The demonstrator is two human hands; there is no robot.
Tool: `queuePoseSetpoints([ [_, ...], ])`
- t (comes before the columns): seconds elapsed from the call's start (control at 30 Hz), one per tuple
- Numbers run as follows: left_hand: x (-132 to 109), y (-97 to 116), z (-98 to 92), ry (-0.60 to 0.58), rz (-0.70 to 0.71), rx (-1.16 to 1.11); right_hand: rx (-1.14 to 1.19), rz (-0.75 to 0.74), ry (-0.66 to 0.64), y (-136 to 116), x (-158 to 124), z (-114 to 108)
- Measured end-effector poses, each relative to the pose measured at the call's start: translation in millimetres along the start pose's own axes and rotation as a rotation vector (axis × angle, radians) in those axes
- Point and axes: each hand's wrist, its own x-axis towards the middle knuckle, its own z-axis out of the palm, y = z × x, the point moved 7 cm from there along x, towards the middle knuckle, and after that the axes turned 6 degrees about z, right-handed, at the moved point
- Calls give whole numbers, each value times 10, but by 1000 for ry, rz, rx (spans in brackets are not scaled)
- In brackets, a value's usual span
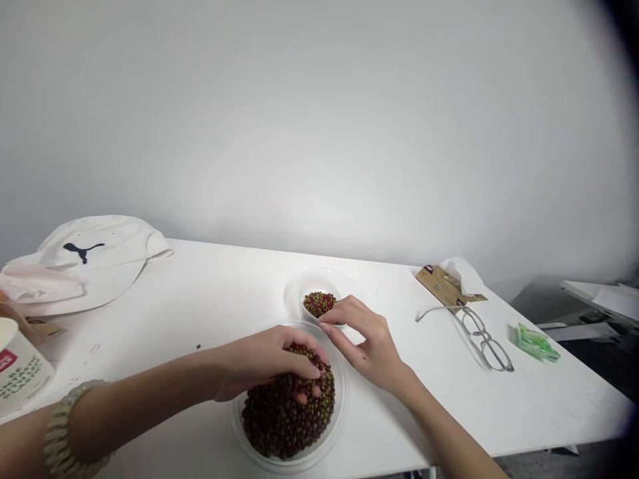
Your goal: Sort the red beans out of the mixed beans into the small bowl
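A large clear plastic bowl [341,412] near the front edge of the table holds a heap of small dark red and green beans [289,426]. My left hand [279,362] reaches over it from the left, its curved fingers apart and touching the top of the heap. Just behind stands a smaller clear bowl [324,274], with a thinner layer of red and green beans [319,303] in it. Above that bowl's near right rim is my right hand [362,339], thumb and forefinger tips brought together. Whatever may be between those tips is too small to see.
A white cap [100,259] and a printed paper tub [22,372] are at the left. One dark bean [198,346] lies loose on the white table [200,293]. Eyeglasses [482,336], a brown cardboard packet [442,286] and a green plastic packet [536,342] lie at the right.
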Motion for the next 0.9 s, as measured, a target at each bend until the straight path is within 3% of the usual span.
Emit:
queuePoseSetpoints([
  [0.1, 21, 38, 19, 41, 75, -235, 52, -15, -41, -49, 5, -7],
  [0.2, 58, -7, 10, 66, 93, -393, 49, -62, -190, -100, -15, 100],
  [0.33, 105, -95, -5, 74, 71, -394, 11, -35, -328, -70, -58, 238],
  [0.6, 115, -150, -1, 86, 59, -365, 70, -93, -355, -130, -79, 267],
  [0.73, 109, -143, -8, 76, 63, -339, 146, -115, -164, -143, -24, 71],
  [0.83, 96, -136, -28, 103, 44, -327, 53, 13, 131, 77, 20, -152],
  [0.9, 88, -124, -23, 105, 34, -324, -80, 137, 252, 286, 25, -224],
])
